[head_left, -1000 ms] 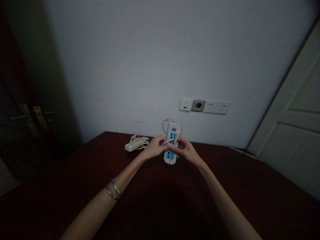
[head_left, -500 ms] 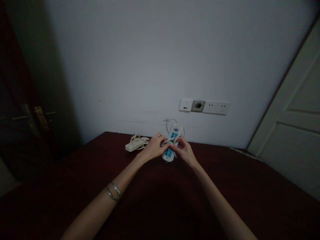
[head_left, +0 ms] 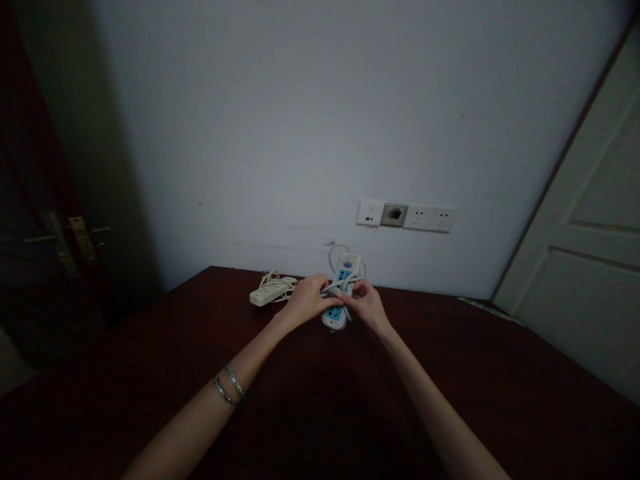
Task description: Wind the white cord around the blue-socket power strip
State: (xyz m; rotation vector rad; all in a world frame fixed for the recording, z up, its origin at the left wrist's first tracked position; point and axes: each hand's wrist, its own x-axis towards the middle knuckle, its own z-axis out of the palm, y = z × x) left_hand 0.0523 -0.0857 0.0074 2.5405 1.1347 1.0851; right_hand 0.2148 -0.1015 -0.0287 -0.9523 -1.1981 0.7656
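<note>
A white power strip (head_left: 335, 323) with blue socket faces stands tilted at the table's far side, close to the wall. Its pale cord (head_left: 330, 289) crosses over its middle, and a loop of it shows behind the top end. From the left, my left hand (head_left: 307, 297) is closed on the cord at the strip's edge. My right hand (head_left: 369, 307) grips the cord from the other side, its thumb over the strip's middle. Fingertips behind the strip are hidden. Left of my left hand lies a second, cream power strip (head_left: 267, 293) with its cord bundled on it.
Dark red-brown table (head_left: 320, 413) runs up to the pale wall (head_left: 280, 133). Wall sockets (head_left: 429, 218) sit right of the hands, above the tabletop. A white door (head_left: 595, 267) stands at the right, and a dark door with a handle (head_left: 85, 237) at the left.
The cord has been drawn closer across the strip's middle, and both hands sit slightly lower against it. The strip has shifted slightly down and left in view. The cream strip stays put.
</note>
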